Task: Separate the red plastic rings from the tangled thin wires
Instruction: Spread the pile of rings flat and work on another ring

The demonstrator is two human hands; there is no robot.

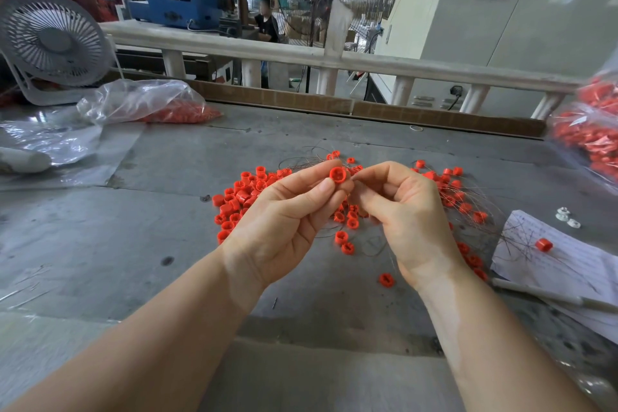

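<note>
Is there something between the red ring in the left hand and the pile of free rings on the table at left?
Nothing visible. The left hand pinches the ring just above the pile, with only open air between them.

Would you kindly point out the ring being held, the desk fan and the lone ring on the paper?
held ring (pixel 336 174), head view, its open front face.
desk fan (pixel 55 40), head view, grille centre.
lone ring on paper (pixel 543 244), head view, its side.
</note>
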